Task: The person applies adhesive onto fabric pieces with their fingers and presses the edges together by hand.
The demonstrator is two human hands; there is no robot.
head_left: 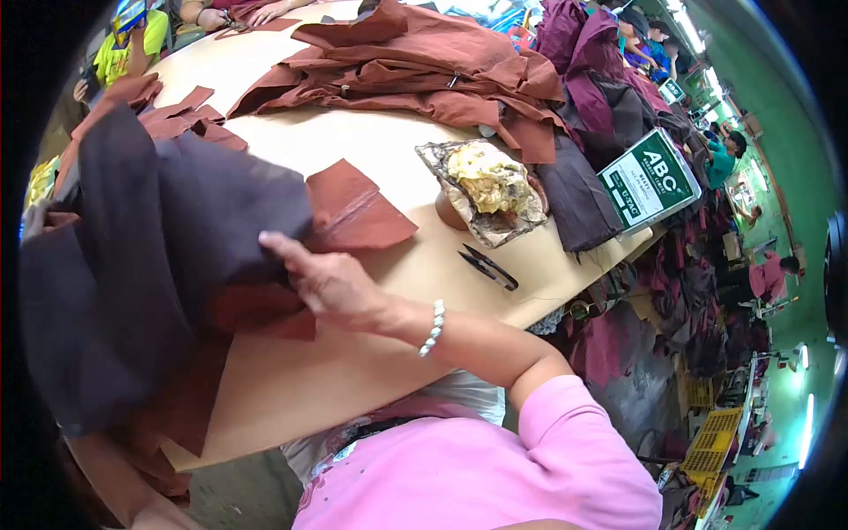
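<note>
A large dark cloth [177, 238], with rust-brown pieces showing below it, is bunched up at the left of the table. My right hand [336, 287], with a beaded bracelet on the wrist, is at the cloth's right edge, its fingers partly over the fabric. My left forearm enters at the lower left; the hand is hidden behind the cloth. Beside the dark cloth lies a flat rust-brown piece [358, 208] with a seam. Small black thread snips [488, 268] rest on the table to the right of my right hand.
The pale table [291, 397] holds a heap of rust-brown cloth [415, 71] at the back. A yellowish lump [490, 177] sits on a small stand. A green-and-white ABC box [649, 181] stands near maroon and dark cloth at the right. Several people are around.
</note>
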